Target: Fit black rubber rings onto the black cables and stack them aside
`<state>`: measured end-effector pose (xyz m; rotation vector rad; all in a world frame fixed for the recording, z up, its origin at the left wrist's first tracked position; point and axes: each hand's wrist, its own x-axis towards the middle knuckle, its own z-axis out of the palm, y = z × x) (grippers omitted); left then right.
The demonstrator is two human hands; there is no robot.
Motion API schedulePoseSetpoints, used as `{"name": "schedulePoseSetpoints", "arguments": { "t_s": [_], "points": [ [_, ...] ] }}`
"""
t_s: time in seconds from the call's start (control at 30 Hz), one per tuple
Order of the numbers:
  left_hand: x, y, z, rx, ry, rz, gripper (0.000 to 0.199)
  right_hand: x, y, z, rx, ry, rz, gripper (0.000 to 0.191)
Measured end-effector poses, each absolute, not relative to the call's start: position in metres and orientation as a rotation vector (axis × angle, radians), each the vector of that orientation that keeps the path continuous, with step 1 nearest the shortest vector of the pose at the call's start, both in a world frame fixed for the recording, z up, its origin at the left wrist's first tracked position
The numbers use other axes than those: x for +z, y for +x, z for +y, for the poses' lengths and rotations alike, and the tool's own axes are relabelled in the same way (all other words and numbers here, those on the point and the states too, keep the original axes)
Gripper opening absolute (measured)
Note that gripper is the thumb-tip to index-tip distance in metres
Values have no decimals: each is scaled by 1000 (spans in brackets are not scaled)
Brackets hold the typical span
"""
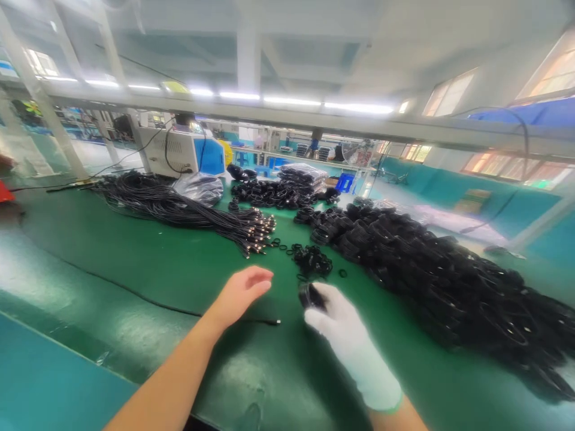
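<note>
My right hand (339, 326), in a white glove, grips a small black coiled cable (309, 297) over the green tabletop. To its left my bare left hand (245, 293) hovers with nothing in it, thumb and fingers slightly apart. Beneath the left hand runs a single black cable (148, 299), its metal-tipped end lying between the two hands. Just beyond the right hand is a small heap of black rings (312, 260), a few of them loose around it. A bundle of straight black cables (193, 209) stretches across the left, metal connectors pointing toward the middle.
A big pile of coiled black cables (404, 257) covers the right side of the green table (112, 245). More coils (269, 191) lie at the back, beside a clear plastic bag (200, 188). A white and blue machine (184, 152) stands behind the bundle. A red object (5, 193) shows far left.
</note>
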<state>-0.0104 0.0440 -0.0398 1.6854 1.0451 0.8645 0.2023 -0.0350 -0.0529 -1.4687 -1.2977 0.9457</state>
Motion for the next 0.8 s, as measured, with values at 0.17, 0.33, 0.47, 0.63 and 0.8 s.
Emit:
{"name": "schedulePoseSetpoints", "arguments": {
  "t_s": [0.17, 0.33, 0.47, 0.63, 0.8],
  "points": [
    [-48, -14, 51, 808, 1755, 1132, 38, -49, 285, -38, 314, -2029, -1472, 52],
    [-56, -7, 51, 682, 1886, 1175, 36, -70, 345, -53, 269, -2208, -1460, 55],
    [-59, -3, 52, 584, 2015, 1213, 33, -79, 355, -61, 248, -2191, -1496, 67],
    [-64, -3, 56, 540, 2098, 1266, 25, -72, 345, -87, 89, -2015, -1532, 79],
    [-79, -8, 66, 504, 2139, 1320, 22, -54, 357, -105, -105, -1919, -1398, 71]
  ]
}}
